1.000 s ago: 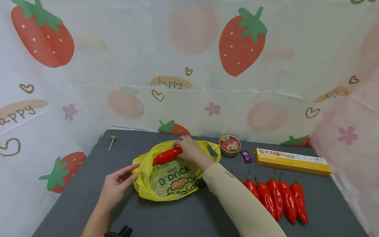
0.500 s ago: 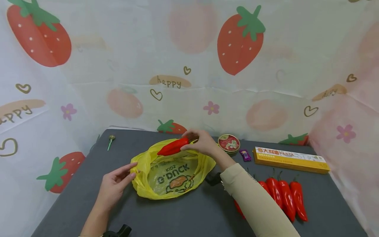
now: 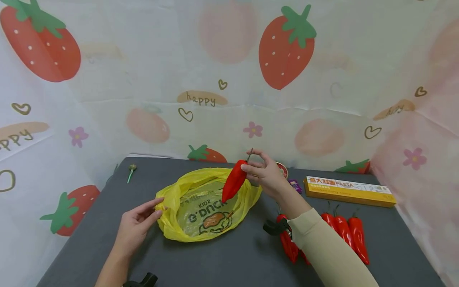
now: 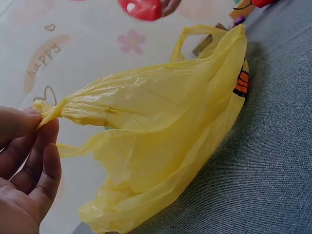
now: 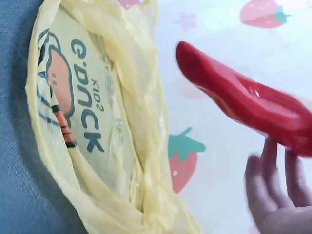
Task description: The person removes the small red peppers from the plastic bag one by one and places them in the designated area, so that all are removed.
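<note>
A yellow plastic bag [image 3: 168,223] lies with its mouth spread on the dark tabletop, its duck print showing. My left hand [image 3: 134,227] pinches the bag's left edge between thumb and finger; in the left wrist view the bag [image 4: 146,97] stretches away from the fingertips. Above the bag's right side, my right hand [image 3: 267,175] holds a glossy red chili pepper [image 3: 234,181] near its stem end, the tip slanting down. In the right wrist view that pepper [image 5: 243,97] is apart from the bag.
Several red peppers [image 3: 342,229] lie at the right, partly behind the right sleeve. A yellow pasta box [image 3: 349,191], a purple-wrapped sweet [image 3: 295,185] and a partly hidden round tin [image 3: 283,169] stand farther back. A small green-stemmed item [image 3: 132,172] lies at the back left.
My right hand has lifted the pepper from low in the bag's mouth and moved it right; it has turned from nearly level to tip-down. My left hand keeps its place at the bag.
</note>
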`<state>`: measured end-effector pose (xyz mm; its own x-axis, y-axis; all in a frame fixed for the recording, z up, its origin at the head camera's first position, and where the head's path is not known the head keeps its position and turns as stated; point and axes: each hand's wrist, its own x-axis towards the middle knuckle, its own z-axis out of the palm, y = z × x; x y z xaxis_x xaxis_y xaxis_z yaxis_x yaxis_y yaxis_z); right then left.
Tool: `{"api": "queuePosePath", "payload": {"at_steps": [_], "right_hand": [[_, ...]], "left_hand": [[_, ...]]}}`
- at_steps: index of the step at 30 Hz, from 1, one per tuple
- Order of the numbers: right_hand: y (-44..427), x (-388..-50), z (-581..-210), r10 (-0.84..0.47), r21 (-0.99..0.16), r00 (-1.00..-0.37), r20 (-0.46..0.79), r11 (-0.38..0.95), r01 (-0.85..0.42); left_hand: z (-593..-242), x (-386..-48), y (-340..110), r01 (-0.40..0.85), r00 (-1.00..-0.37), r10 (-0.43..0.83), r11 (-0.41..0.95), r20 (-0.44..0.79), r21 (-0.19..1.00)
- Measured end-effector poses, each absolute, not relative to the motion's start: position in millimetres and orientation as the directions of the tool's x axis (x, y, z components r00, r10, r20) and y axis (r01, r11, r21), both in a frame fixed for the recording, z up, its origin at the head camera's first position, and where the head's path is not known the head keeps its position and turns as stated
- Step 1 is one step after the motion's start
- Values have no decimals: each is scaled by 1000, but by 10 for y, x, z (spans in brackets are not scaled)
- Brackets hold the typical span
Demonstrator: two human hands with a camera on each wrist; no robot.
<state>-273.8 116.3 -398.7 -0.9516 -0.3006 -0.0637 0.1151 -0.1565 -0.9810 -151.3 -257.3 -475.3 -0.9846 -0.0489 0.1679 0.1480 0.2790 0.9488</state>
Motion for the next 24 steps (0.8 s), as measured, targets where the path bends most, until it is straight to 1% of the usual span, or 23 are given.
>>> {"api": "queuePosePath", "payload": {"at_steps": [3,6,9,13,15,17,20,24], "right_hand": [[1265,-2657,-3960,-288,-973,-957,-33,-211,97],[1374,-2583,-3978,-279,-977,-960,-20,-199,78],[1494,-2497,-4036,-249,-991,-968,-31,-122,63],[1666,-2365,-4158,-246,-998,-968,-42,57,28],[1751,-2292,-4230,-287,-986,-957,-36,166,-13],[1830,-2220,-4308,-343,-967,-939,-33,247,-56],[1915,-2127,-4414,-406,-946,-913,-43,311,-94],[1943,-2028,-4518,-395,-922,-917,-47,370,-112]], "left_hand": [[-4746,-1513,-2574,147,-984,-54,280,169,949],[-4745,-1516,-2573,142,-985,-58,284,165,948],[-4747,-1519,-2570,137,-985,-60,289,160,947],[-4747,-1521,-2564,138,-985,-58,293,161,946],[-4746,-1520,-2561,138,-985,-59,291,161,947],[-4746,-1518,-2558,134,-985,-62,291,158,947],[-4748,-1514,-2555,125,-987,-64,289,150,949],[-4748,-1509,-2552,120,-987,-68,283,145,952]]}}
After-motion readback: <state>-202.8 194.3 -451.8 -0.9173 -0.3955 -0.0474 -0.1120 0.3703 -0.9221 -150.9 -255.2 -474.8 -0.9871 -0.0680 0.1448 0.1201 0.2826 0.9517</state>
